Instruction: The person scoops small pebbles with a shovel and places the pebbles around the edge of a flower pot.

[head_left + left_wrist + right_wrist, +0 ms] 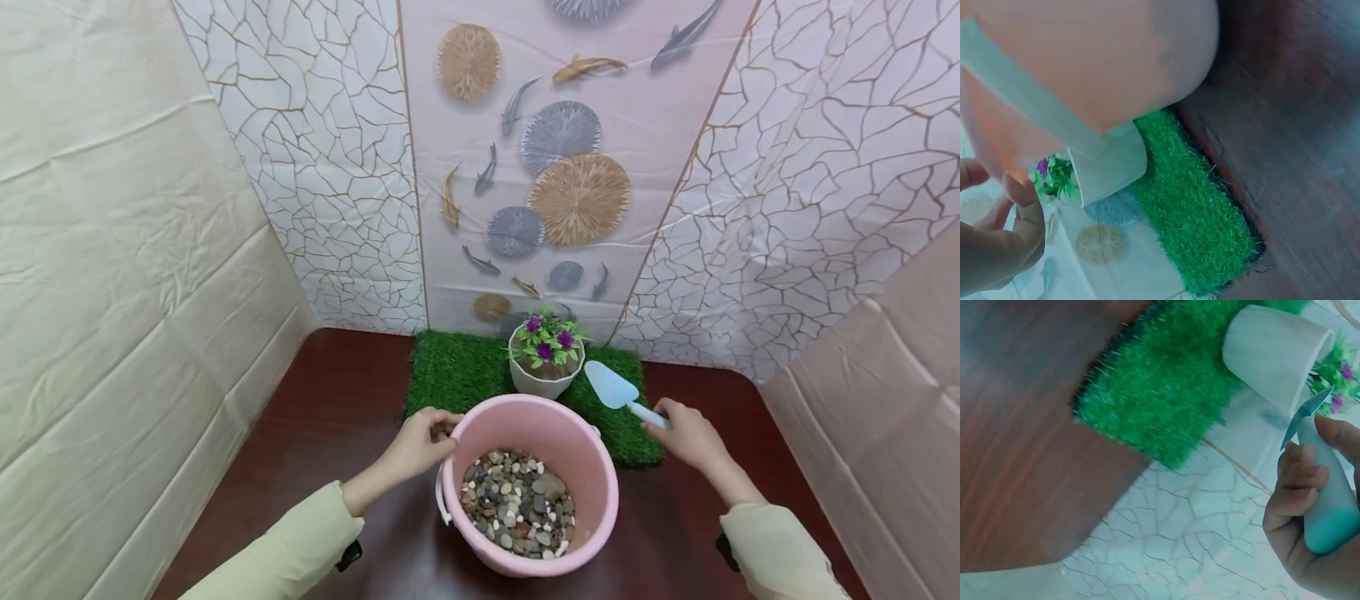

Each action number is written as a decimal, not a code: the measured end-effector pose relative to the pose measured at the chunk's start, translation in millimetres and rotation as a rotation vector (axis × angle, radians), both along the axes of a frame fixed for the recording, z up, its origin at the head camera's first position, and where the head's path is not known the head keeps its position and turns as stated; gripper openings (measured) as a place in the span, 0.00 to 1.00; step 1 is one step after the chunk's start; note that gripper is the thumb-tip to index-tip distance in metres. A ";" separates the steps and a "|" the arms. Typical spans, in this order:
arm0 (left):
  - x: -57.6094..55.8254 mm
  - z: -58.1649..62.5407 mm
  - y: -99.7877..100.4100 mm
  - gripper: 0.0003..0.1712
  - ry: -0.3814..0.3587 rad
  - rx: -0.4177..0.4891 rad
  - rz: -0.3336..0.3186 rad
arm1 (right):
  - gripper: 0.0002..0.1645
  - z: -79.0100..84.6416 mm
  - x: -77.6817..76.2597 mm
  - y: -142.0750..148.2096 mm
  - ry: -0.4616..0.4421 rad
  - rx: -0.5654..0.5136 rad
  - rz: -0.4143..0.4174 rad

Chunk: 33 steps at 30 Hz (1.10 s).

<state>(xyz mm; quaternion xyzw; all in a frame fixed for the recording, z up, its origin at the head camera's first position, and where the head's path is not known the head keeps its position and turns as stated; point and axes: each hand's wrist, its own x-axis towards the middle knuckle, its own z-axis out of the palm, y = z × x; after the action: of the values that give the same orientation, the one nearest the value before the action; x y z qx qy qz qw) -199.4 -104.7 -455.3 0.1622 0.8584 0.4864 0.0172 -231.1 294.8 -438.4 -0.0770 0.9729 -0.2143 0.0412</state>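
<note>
A pink bucket (pixel 527 408) holds many brown, grey and white pebbles (pixel 517 504). My left hand (pixel 422 442) pinches the bucket's left rim between thumb and fingers; the left wrist view shows this hand (pixel 1007 234) at the rim, beside the white bucket handle (pixel 1035 94). In my right hand (pixel 688 432) is a small light-blue trowel (pixel 611 385), gripped by its handle, its blade to the right of the potted plant. The right wrist view has the fingers wrapped round the trowel handle (pixel 1329 487). No pebbles show on the blade.
Behind the bucket, a white pot (pixel 542 383) with purple flowers (pixel 545 350) stands on a green artificial grass mat (pixel 457 367). The dark brown table (pixel 330 400) is enclosed by cloth-covered walls (pixel 352 167) at the back and both sides.
</note>
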 end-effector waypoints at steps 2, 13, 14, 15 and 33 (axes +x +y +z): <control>-3.9 0.8 -1.5 0.20 -0.036 0.017 -0.028 | 0.14 8.4 2.2 -0.3 0.010 -0.008 0.019; -11.6 6.5 -7.1 0.20 -0.205 0.070 -0.137 | 0.13 37.7 15.7 -22.3 0.111 -0.013 0.044; -11.8 6.5 -8.1 0.20 -0.241 0.090 -0.136 | 0.13 39.8 17.2 -25.7 0.120 -0.018 0.044; -11.9 6.5 -9.0 0.21 -0.274 0.114 -0.134 | 0.14 41.8 18.9 -29.1 0.126 -0.025 0.046; -10.6 7.8 -10.0 0.21 -0.336 0.157 -0.123 | 0.08 72.7 38.4 -71.0 0.184 0.057 0.239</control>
<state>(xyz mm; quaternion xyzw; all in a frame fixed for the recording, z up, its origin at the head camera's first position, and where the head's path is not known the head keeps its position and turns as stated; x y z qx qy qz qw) -210.0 -114.7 -447.5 0.1316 0.7913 0.5702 0.1772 -192.7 223.8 -365.8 -0.2102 0.9621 -0.1722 -0.0207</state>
